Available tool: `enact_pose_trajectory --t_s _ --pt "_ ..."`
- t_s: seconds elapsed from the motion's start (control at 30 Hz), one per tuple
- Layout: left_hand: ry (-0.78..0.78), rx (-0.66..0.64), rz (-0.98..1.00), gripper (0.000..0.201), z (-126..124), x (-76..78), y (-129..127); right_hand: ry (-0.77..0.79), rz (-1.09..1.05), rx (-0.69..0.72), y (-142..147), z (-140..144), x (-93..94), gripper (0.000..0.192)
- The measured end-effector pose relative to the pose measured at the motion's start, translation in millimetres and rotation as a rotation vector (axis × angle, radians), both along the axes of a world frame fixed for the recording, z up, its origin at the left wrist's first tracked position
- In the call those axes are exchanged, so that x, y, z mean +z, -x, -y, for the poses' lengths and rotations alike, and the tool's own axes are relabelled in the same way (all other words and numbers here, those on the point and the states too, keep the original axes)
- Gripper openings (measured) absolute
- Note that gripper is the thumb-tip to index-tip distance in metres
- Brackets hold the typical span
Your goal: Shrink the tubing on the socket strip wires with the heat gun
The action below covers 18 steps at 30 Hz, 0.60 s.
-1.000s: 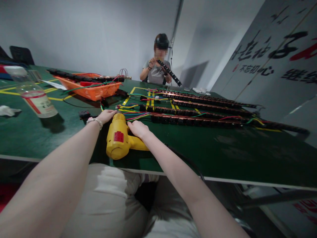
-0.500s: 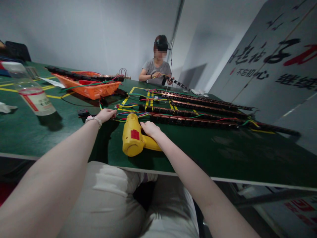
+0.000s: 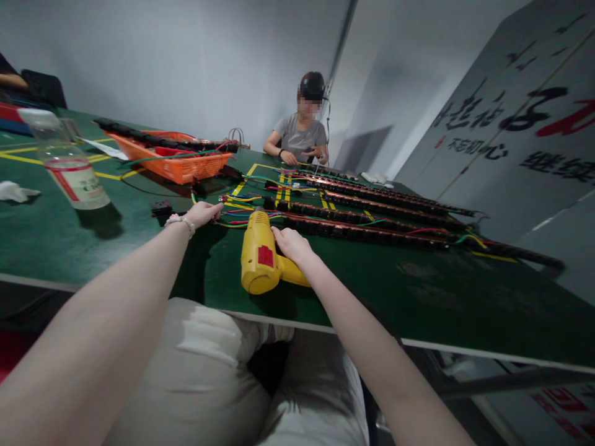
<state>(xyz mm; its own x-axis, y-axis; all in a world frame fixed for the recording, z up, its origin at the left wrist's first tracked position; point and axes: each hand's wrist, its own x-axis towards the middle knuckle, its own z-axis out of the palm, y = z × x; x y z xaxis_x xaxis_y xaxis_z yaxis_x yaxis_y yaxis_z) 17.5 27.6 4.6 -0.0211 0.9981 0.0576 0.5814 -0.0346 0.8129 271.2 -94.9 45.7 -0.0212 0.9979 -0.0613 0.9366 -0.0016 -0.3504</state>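
On the green table (image 3: 116, 235), the right hand (image 3: 290, 243) rests on a yellow plastic heat gun (image 3: 261, 261), fingers loosely bent over it. Left hand (image 3: 202, 214) pinches coloured wires (image 3: 237, 217) w/ fingertips, near black socket strips (image 3: 362, 232).

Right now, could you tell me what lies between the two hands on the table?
In the head view, the yellow heat gun lies between the left hand and right hand, which rests on it.

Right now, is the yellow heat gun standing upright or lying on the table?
Lying down: the yellow heat gun rests on its side on the green table, right hand on it.
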Motion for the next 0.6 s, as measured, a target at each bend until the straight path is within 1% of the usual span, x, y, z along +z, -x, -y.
enact_pose_trajectory --t_s 0.17,0.33,0.4,0.47,0.6 --pt "0.006 -0.01 -0.085 0.042 2.6 3.0 1.0 0.037 -0.017 0.077 31.3 2.7 1.2 0.059" --pt "0.056 0.031 -0.051 0.034 4.6 7.2 -0.1 0.023 -0.056 0.157 59.7 -0.7 0.2 0.065" --pt "0.06 0.032 -0.048 0.033 5.2 7.4 0.0 0.028 -0.069 0.148 64.2 -2.4 -0.7 0.066" --pt "0.057 0.023 -0.046 0.033 5.4 6.3 0.4 0.033 -0.075 0.131 65.3 -3.2 -1.5 0.064" --pt "0.046 0.004 -0.056 0.037 4.2 2.1 1.2 0.039 -0.076 0.123 60.6 -2.0 -2.1 0.06"
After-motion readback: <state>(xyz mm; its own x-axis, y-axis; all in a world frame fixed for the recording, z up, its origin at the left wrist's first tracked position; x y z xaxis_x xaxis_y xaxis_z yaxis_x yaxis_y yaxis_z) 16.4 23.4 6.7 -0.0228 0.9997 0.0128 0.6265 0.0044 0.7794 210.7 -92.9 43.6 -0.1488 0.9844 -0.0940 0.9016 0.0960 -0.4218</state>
